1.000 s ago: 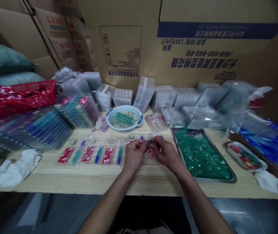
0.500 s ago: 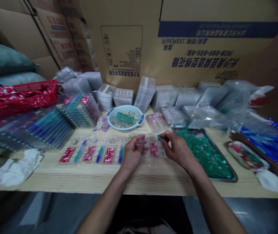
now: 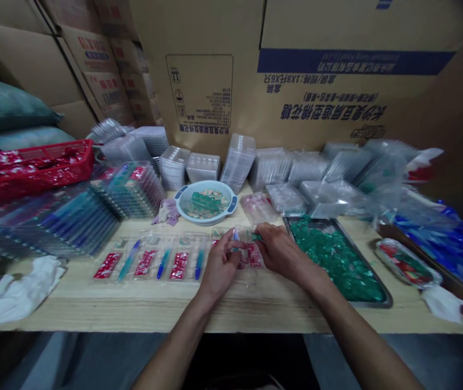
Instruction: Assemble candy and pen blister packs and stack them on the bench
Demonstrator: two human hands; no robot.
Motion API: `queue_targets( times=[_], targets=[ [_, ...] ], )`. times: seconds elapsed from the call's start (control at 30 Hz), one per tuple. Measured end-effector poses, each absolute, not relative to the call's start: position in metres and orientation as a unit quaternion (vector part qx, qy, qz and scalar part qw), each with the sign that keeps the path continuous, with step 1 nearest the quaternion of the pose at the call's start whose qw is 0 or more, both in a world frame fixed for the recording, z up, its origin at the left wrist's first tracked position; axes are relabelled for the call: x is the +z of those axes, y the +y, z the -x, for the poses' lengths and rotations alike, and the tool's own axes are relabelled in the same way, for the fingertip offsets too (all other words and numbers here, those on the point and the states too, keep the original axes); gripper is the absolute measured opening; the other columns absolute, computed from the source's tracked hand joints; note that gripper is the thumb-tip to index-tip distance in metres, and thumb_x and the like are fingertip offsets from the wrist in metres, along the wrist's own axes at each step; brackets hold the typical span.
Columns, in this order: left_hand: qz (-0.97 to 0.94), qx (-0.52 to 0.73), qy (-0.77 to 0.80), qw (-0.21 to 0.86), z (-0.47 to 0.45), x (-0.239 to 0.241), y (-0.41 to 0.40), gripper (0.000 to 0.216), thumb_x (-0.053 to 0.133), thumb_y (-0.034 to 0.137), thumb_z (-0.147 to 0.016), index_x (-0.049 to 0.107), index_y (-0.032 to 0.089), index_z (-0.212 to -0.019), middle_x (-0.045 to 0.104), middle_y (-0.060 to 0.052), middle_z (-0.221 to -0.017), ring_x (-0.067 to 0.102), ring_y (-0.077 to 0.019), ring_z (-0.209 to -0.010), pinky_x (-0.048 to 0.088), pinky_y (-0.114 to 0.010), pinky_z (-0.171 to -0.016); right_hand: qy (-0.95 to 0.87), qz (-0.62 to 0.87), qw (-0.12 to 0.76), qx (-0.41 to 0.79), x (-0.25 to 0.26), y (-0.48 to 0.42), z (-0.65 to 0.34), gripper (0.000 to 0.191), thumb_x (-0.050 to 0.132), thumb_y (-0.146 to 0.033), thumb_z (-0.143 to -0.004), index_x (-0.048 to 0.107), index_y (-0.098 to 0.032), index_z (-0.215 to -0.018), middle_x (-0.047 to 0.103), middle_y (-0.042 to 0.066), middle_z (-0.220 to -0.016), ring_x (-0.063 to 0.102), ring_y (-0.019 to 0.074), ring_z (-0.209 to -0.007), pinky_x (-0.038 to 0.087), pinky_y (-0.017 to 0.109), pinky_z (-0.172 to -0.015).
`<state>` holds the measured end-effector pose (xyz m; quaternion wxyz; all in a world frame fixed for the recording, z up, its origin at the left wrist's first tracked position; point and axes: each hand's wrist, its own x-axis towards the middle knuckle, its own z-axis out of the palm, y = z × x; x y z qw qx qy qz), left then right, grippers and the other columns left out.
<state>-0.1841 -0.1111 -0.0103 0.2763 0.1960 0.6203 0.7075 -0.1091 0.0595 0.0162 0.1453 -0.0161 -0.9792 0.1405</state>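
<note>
My left hand pinches the edge of a clear plastic blister tray on the wooden table. A small blue part shows at its fingertips. My right hand rests on the same tray, its fingers closed on a small green piece. A red-printed card lies in the tray between my hands. Further left lie similar trays holding red cards and blue-and-teal pens or sticks. Beyond my right hand, a steel tray is heaped with green pieces.
A pale blue bowl holds mixed pieces behind my hands. Stacks of clear trays line the table's back, against cardboard boxes. A red basket and white cloth lie left; blue pieces lie right.
My right hand has moved left, carrying the green piece over the blister tray, and my hands are closer together. My left hand has moved up onto the tray's edge.
</note>
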Motion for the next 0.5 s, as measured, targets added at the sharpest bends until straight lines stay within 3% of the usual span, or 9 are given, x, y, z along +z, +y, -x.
queue_targets(
  times=[0.13, 0.3, 0.4, 0.5],
  targets=[
    [-0.218, 0.714, 0.590, 0.308, 0.186, -0.008, -0.113, 0.056, 0.072, 0.026, -0.080, 0.058, 0.018, -0.133, 0.070, -0.012, -0.117, 0.070, -0.0158, -0.080, 0.055, -0.026, -0.072, -0.977, 0.033, 0.127, 0.168, 0.020, 0.060, 0.107, 0.013, 0.052, -0.011, -0.088, 0.055, -0.016, -0.100, 0.067, 0.010, -0.095, 0.062, 0.0220, -0.089, 0.039, 0.031, -0.080],
    [-0.161, 0.742, 0.518, 0.394, 0.180, -0.005, -0.107, 0.068, 0.075, 0.033, -0.082, 0.048, 0.024, -0.144, 0.070, -0.012, -0.123, 0.071, -0.0214, -0.101, 0.056, -0.030, -0.085, -0.971, 0.059, 0.080, 0.216, 0.029, 0.049, 0.102, 0.015, 0.055, -0.012, -0.090, 0.058, -0.015, -0.104, 0.069, 0.011, -0.101, 0.065, 0.0221, -0.095, 0.042, 0.032, -0.083],
    [-0.107, 0.757, 0.474, 0.436, 0.175, -0.005, -0.099, 0.068, 0.078, 0.028, -0.079, 0.049, 0.023, -0.140, 0.071, -0.013, -0.122, 0.073, -0.0233, -0.099, 0.059, -0.034, -0.085, -0.974, 0.078, 0.097, 0.187, 0.026, 0.047, 0.101, 0.018, 0.057, -0.012, -0.087, 0.059, -0.014, -0.105, 0.068, 0.013, -0.107, 0.062, 0.0259, -0.104, 0.042, 0.037, -0.089],
    [-0.056, 0.759, 0.460, 0.457, 0.175, -0.004, -0.095, 0.056, 0.074, 0.018, -0.080, 0.053, 0.020, -0.132, 0.072, -0.014, -0.119, 0.075, -0.0242, -0.093, 0.062, -0.038, -0.081, -0.957, 0.072, 0.110, 0.258, 0.015, 0.066, 0.097, 0.028, 0.058, -0.014, -0.088, 0.057, -0.016, -0.116, 0.067, 0.008, -0.107, 0.063, 0.0207, -0.100, 0.045, 0.033, -0.087]
  ],
)
